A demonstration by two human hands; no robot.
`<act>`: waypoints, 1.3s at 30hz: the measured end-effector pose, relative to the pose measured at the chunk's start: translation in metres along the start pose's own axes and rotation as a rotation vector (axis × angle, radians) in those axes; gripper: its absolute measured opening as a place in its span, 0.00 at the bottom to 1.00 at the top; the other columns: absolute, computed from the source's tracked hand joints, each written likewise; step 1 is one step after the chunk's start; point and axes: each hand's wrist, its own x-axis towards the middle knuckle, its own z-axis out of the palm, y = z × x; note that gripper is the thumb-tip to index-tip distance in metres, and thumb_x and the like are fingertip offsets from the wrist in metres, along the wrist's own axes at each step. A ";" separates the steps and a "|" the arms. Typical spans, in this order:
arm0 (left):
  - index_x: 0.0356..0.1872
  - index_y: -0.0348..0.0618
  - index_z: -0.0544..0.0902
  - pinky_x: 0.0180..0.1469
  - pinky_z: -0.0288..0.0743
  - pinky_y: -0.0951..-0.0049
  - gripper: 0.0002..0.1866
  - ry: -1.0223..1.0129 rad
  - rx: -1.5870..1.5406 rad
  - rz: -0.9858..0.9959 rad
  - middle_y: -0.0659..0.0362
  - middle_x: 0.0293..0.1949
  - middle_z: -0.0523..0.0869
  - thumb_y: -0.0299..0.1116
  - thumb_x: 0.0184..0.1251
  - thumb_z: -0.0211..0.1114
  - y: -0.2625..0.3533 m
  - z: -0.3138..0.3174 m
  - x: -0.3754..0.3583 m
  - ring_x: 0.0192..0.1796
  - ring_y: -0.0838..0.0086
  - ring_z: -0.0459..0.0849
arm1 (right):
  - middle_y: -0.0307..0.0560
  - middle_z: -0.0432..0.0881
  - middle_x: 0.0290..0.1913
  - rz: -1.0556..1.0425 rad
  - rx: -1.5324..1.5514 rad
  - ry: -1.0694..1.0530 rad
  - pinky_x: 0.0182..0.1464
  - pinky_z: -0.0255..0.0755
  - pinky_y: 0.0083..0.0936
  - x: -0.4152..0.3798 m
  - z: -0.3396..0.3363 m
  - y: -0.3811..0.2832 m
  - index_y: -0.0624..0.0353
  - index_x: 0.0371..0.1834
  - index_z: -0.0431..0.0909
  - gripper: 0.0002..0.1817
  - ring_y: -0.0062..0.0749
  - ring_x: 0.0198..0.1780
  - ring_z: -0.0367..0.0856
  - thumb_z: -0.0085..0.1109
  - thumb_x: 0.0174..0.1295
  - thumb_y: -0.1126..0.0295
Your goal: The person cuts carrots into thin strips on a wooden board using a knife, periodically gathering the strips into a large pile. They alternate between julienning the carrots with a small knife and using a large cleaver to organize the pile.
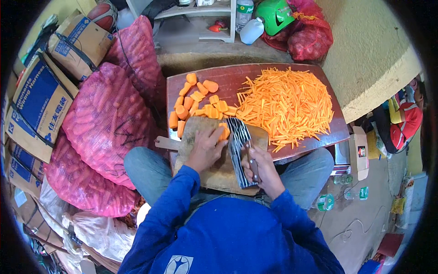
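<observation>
A wooden cutting board [205, 171] lies at the near edge of a reddish table [292, 148]. My left hand [205, 150] rests on the board, its fingers on a piece of orange carrot [224, 131]. In my right hand [263, 169] is the brown handle of a broad knife [237, 148] with a striped blade, which stands just right of that carrot piece. Several peeled carrot chunks [182, 112] lie beyond the board on the left. A large heap of thin carrot strips [289, 107] covers the table's right side.
Pink mesh sacks of carrots [107, 118] and cardboard boxes [39, 107] stand at the left. Behind the table are a shelf [191, 27], a green helmet [275, 17] and a red mesh sack [311, 39]. Plastic bottles [325, 202] lie on the floor at right.
</observation>
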 end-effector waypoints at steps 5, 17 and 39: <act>0.63 0.38 0.84 0.60 0.75 0.53 0.24 0.032 0.057 -0.016 0.45 0.54 0.85 0.28 0.65 0.76 -0.030 -0.006 0.047 0.56 0.48 0.84 | 0.37 0.77 0.28 -0.067 -0.104 -0.109 0.17 0.68 0.20 0.064 -0.002 -0.020 0.57 0.62 0.76 0.20 0.18 0.19 0.73 0.54 0.84 0.52; 0.47 0.44 0.87 0.61 0.67 0.53 0.09 0.196 0.354 0.086 0.57 0.45 0.85 0.30 0.67 0.73 -0.047 0.012 0.053 0.53 0.60 0.84 | 0.41 0.80 0.31 -0.126 0.111 -0.193 0.18 0.72 0.24 0.096 -0.027 -0.015 0.59 0.65 0.75 0.19 0.23 0.20 0.78 0.57 0.83 0.56; 0.35 0.46 0.85 0.61 0.70 0.50 0.03 0.225 0.312 0.111 0.55 0.40 0.86 0.27 0.62 0.63 -0.057 0.019 0.048 0.50 0.58 0.86 | 0.35 0.75 0.29 -0.183 -0.011 -0.145 0.19 0.67 0.20 0.094 -0.016 -0.015 0.62 0.61 0.78 0.20 0.17 0.22 0.73 0.58 0.82 0.55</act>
